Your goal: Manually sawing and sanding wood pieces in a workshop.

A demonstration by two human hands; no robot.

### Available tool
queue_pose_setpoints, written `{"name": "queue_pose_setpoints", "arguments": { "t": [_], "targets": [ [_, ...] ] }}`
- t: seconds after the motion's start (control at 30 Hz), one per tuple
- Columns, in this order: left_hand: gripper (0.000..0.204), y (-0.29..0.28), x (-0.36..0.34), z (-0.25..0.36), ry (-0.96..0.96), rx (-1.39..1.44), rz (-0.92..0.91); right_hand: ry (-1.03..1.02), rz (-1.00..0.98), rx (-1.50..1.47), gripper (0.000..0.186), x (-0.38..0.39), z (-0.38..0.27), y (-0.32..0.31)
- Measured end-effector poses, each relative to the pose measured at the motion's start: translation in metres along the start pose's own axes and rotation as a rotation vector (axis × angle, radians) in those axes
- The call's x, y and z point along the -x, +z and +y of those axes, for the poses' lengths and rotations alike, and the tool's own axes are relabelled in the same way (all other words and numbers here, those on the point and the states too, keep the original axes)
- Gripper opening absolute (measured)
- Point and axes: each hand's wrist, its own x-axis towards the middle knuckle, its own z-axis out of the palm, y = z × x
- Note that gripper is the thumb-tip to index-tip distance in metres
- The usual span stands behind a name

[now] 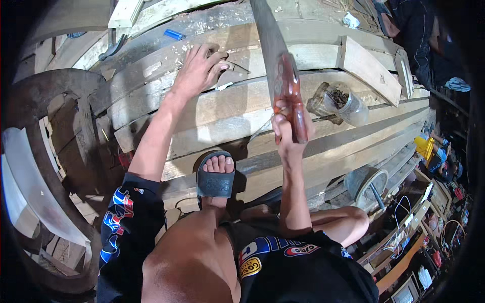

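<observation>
In my right hand [289, 129] is a handsaw [288, 76], its glossy red-brown handle wrapped by my fingers. The blade points up and away from me, over the wooden planks [227, 111]. My left hand [199, 70] is over the planks left of the saw, with fingers bent and thumb near the forefinger. A thin dark stick-like piece [237, 66] shows beside those fingertips; whether they grip it is hard to make out. Just below lies a small white scrap [223, 86].
My sandalled foot [216, 174] rests on the planks. Around lie a blue lighter-like object [174, 34], a hammer [113, 48], a clear tub of nails [348, 103], a loose board [371, 70] and a grey bucket [365, 184]. Other people sit at right, one near a yellow chair [423, 147].
</observation>
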Motion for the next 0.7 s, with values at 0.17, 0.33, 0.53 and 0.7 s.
{"name": "queue_pose_setpoints", "arguments": {
  "t": [0.17,0.33,0.53,0.7],
  "targets": [
    [0.015,0.001,-0.010,-0.003,-0.173,-0.074,0.106,0.056,-0.025,-0.135,0.019,0.021,0.004,-0.001],
    [0.017,-0.002,-0.024,-0.016,-0.197,-0.209,0.221,-0.024,-0.026,-0.050,0.007,0.018,-0.001,0.012],
    [0.022,0.000,-0.035,-0.033,-0.348,-0.445,0.305,-0.101,-0.101,0.090,0.011,0.013,-0.002,0.047],
    [0.019,0.006,-0.040,-0.030,-0.361,-0.403,0.330,-0.241,-0.115,0.165,0.008,0.006,0.002,0.060]
  ]
}}
